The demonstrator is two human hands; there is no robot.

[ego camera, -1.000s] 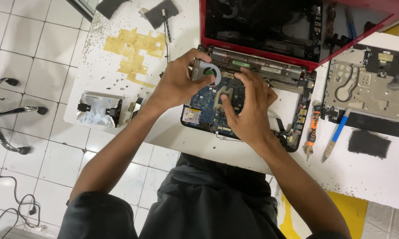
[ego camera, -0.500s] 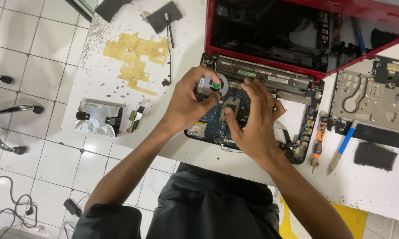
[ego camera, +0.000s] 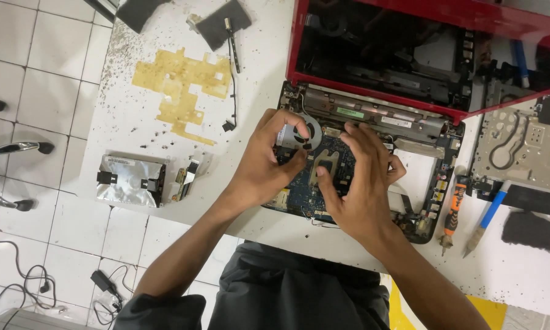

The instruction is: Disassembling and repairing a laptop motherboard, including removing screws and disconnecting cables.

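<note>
A person bends over an opened red laptop (ego camera: 372,183) on a white counter (ego camera: 134,122), both bare hands working inside its stripped base. The left hand (ego camera: 265,168) grips the round cooling fan (ego camera: 305,131) at the upper left corner of the chassis — fingers (ego camera: 290,119) curled over its rim, thumb pressed beneath, closed on the part. The right hand (ego camera: 360,189) hovers spread over the blue circuit board (ego camera: 302,195), fingers loosely open and bent; whether its tips touch the board or hold anything cannot be told from above.

The red-framed lid stands open behind the hands, its dark screen reflecting tools. To the right of the base lie an orange-handled screwdriver (ego camera: 453,211) and a blue-handled brush (ego camera: 488,217), near a grey metal laptop panel (ego camera: 525,146). To the left, well apart, sit a silver hard drive (ego camera: 128,180), a small green board (ego camera: 186,177) just beside it and a yellowish patch (ego camera: 183,85) — on a counter speckled with debris.
</note>
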